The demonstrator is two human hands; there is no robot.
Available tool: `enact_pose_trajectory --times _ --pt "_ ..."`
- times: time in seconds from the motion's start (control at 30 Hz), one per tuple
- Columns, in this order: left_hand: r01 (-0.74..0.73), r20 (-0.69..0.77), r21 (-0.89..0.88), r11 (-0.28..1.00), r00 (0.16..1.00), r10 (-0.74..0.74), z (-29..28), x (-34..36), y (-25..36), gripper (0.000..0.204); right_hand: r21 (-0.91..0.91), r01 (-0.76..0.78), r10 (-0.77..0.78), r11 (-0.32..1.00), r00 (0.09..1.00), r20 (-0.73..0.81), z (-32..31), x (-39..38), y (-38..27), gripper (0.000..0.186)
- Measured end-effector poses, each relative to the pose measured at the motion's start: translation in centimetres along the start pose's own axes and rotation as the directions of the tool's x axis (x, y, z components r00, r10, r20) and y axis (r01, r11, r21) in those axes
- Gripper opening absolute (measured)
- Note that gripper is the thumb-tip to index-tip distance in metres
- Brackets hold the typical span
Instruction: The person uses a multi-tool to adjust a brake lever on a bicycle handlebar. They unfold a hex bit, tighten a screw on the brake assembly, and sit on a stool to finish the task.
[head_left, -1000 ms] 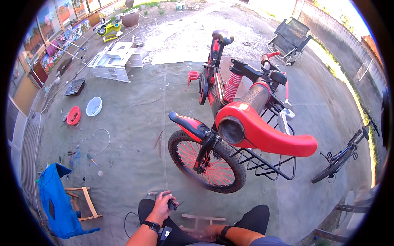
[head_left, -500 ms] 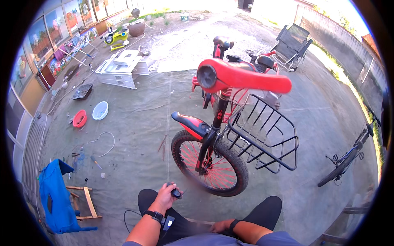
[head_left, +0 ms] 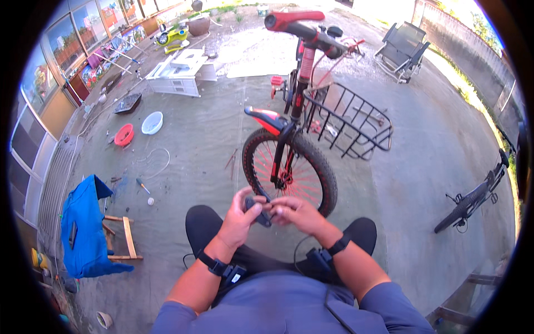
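A small black object, its exact kind unclear, is held just before the front wheel of a red and black bicycle. My left hand is closed around it, the thumb lying on top. With fingertips pinched together, my right hand meets the object's right side; fingers partly hide the contact. Both hands are above my lap, between my knees. The bicycle stands upright, with a black wire basket at its front and a red-ended handlebar above.
To the left stands a wooden stool beside a blue cloth. Beyond are a screwdriver, a red basin, a white basin and a white cabinet. Another bicycle and a folding chair are on the right.
My right hand has risen from my lap to the black object in my left hand. The view has shifted, so the bicycle appears higher and its handlebar farther off.
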State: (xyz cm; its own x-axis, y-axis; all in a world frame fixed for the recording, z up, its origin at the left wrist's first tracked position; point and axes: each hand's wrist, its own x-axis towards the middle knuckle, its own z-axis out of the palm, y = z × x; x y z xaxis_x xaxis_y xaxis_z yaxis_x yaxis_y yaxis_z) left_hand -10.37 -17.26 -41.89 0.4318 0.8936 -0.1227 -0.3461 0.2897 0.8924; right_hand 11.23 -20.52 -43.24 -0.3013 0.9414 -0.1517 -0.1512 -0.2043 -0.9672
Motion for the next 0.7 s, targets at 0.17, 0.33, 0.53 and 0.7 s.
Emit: enact_pose_trajectory --times 0.17,0.33,0.53,0.7 --pt "-0.124 0.154 -0.157 0.980 0.977 0.148 5.1 -4.0 4.9 0.059 0.214 0.285 -0.280 0.934 0.958 -0.053 2.1 -4.0 -5.3 0.020" --pt "-0.118 0.248 -0.248 0.962 0.952 0.181 7.0 -5.9 5.7 0.061 0.176 0.375 -0.368 0.910 0.927 -0.073 2.4 -8.0 -6.7 0.017" --pt "-0.047 0.413 -0.394 0.918 0.883 0.222 5.3 -6.1 6.3 0.064 0.047 0.456 -0.455 0.889 0.890 -0.023 4.7 -8.2 -7.9 0.020" --pt "0.073 0.502 -0.483 0.872 0.839 0.208 3.4 -4.5 6.5 0.065 0.148 0.351 -0.351 0.925 0.936 -0.024 6.6 -7.4 -7.7 0.033"
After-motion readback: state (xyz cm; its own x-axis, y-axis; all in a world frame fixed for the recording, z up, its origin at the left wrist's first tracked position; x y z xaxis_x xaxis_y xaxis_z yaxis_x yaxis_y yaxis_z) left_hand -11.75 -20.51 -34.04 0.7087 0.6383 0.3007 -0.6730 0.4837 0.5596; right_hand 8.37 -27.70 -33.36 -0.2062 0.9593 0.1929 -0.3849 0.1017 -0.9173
